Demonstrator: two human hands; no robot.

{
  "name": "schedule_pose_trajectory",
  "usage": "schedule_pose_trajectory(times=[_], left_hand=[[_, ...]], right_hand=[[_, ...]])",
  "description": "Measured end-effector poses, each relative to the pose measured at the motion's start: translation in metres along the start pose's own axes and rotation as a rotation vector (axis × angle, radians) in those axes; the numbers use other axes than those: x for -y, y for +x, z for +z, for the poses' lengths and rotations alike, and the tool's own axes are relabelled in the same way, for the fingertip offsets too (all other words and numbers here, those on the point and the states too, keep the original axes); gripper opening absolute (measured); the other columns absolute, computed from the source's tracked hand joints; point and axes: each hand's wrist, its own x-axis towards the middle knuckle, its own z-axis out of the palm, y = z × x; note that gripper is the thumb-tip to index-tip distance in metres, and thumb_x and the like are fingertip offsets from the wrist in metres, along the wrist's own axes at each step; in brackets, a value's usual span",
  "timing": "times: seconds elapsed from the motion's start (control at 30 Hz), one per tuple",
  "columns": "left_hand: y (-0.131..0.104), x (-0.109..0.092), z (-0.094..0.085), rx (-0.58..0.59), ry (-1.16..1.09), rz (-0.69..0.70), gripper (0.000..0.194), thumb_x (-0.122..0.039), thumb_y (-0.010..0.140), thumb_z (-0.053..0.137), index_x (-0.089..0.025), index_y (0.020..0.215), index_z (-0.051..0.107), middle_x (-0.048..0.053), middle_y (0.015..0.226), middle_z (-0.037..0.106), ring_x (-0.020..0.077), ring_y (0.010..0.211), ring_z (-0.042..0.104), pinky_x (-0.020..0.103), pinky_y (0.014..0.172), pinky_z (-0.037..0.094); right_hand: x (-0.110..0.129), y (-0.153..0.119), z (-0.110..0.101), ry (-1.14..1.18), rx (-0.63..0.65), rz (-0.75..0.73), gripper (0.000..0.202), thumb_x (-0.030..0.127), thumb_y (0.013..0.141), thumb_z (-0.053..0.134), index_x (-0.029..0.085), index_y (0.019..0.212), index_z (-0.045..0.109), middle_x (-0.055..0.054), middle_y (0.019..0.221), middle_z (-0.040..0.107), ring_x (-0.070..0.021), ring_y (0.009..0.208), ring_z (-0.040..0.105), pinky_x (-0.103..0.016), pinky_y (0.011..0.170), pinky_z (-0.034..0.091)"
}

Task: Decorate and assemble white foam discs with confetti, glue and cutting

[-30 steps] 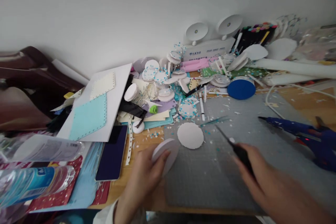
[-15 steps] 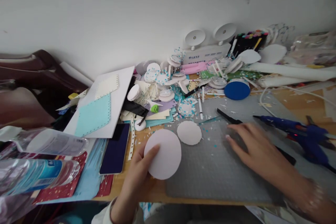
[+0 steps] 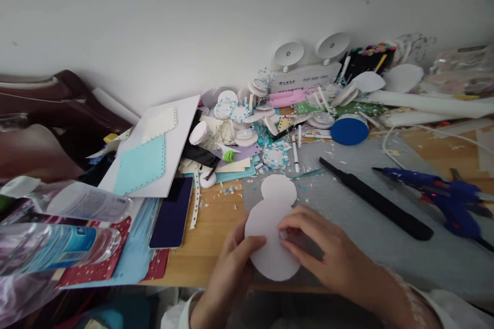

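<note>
Left hand (image 3: pixel 234 259) pinches my white disc (image 3: pixel 272 262) | right hand (image 3: pixel 332 249) fingertips at its face, can't tell grip | black holder (image 3: pixel 357 67): markers (image 3: pixel 380 50) | disc: round, plain

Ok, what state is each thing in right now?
White round disc, held in the left hand
Right hand, fingertips at disc's face; contact unclear
Second white round disc, lying flat
Slim black tool, lying on the grey mat
Blue glue gun, lying down, red light on
Dark-blue rectangular phone, lying flat
Two clear plastic bottles, lying sideways
White two-headed lamp, upright
</note>
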Motion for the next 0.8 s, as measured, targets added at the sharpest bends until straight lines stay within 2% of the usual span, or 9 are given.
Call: schedule_pose_trajectory(times=[0.1,0.23,0.4,0.47,0.67,0.8], left_hand=[[0.000,0.002,0.003,0.023,0.050,0.038,0.059,-0.028,0.069,0.074,-0.017,0.126,0.061,0.009,0.108,0.073,0.0242,0.095,0.066,0.027,0.075,0.051],[0.002,0.004,0.006,-0.012,0.144,0.065,0.052,-0.034,0.073,0.077,-0.018,0.120,0.064,0.009,0.113,0.072,0.0240,0.099,0.065,0.028,0.081,0.050],[0.002,0.001,0.014,-0.074,0.116,0.046,0.046,-0.038,0.076,0.076,-0.016,0.115,0.067,0.010,0.111,0.073,0.0219,0.094,0.066,0.026,0.078,0.050],[0.002,0.001,0.014,-0.094,0.097,0.030,0.047,-0.039,0.075,0.076,-0.016,0.114,0.068,0.010,0.109,0.074,0.0221,0.092,0.066,0.026,0.076,0.050],[0.007,0.006,0.005,-0.155,0.067,0.030,0.050,-0.039,0.068,0.081,-0.014,0.110,0.070,0.011,0.103,0.075,0.0235,0.091,0.067,0.026,0.074,0.051],[0.006,0.006,0.004,-0.141,-0.002,0.026,0.048,-0.034,0.066,0.082,-0.013,0.108,0.071,0.011,0.100,0.076,0.0213,0.084,0.067,0.026,0.071,0.051]], right_hand=[[-0.003,0.003,0.008,0.003,-0.047,-0.031,0.012,0.012,0.091,0.056,0.022,0.099,0.058,-0.003,0.093,0.062,-0.0152,0.090,0.061,-0.026,0.079,0.052],[-0.009,0.002,0.013,0.036,-0.093,-0.087,0.014,0.010,0.091,0.058,0.022,0.099,0.058,-0.002,0.091,0.059,-0.0148,0.089,0.058,-0.025,0.078,0.050],[-0.008,0.001,0.014,-0.037,-0.161,-0.114,0.011,0.012,0.091,0.061,0.020,0.098,0.059,-0.003,0.091,0.059,-0.0165,0.091,0.054,-0.029,0.081,0.045],[-0.007,0.001,0.013,-0.064,-0.150,-0.102,0.010,0.015,0.091,0.062,0.020,0.098,0.060,-0.003,0.091,0.058,-0.0174,0.090,0.053,-0.031,0.081,0.045],[-0.005,-0.003,0.008,-0.052,-0.005,-0.048,0.018,0.015,0.092,0.059,0.025,0.106,0.061,-0.003,0.099,0.057,-0.0183,0.096,0.052,-0.033,0.084,0.046],[-0.008,-0.004,0.010,-0.033,-0.023,-0.050,0.017,0.014,0.092,0.058,0.025,0.106,0.058,-0.002,0.100,0.058,-0.0172,0.098,0.053,-0.031,0.086,0.046]])
